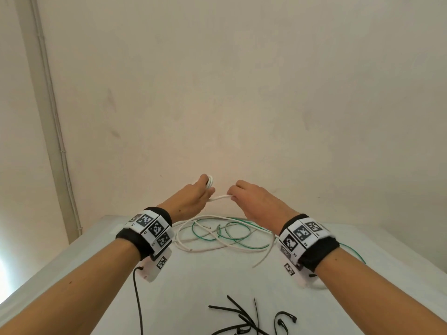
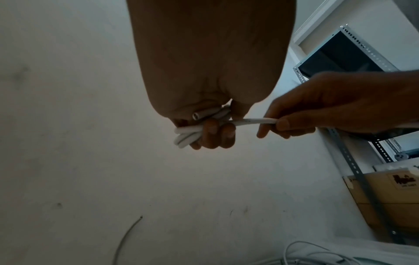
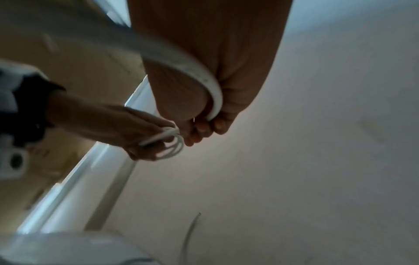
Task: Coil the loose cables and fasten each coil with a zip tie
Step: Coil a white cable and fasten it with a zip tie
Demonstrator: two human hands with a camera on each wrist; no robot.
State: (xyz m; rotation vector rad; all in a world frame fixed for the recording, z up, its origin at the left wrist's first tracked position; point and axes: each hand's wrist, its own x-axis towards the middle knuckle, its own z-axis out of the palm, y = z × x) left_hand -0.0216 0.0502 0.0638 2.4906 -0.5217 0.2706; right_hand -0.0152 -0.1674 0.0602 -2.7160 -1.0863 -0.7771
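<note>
My left hand [image 1: 203, 189] is raised above the far end of the table and grips a small coil of white cable [image 1: 210, 182], seen as stacked loops [image 2: 188, 134] under curled fingers and as rings [image 3: 172, 147] in the right wrist view. A short run of the same white cable [image 1: 221, 197] stretches to my right hand [image 1: 238, 193], which pinches it [image 2: 256, 121]; the cable then passes through the palm [image 3: 215, 96]. Black zip ties [image 1: 244, 315] lie on the near part of the table.
More white cable [image 1: 193, 247] and a green cable [image 1: 232, 240] lie in loose loops on the white table [image 1: 205, 281] below my wrists. A black lead [image 1: 137, 301] hangs from the left wrist camera. A metal shelf with a cardboard box [image 2: 385, 195] stands to the right.
</note>
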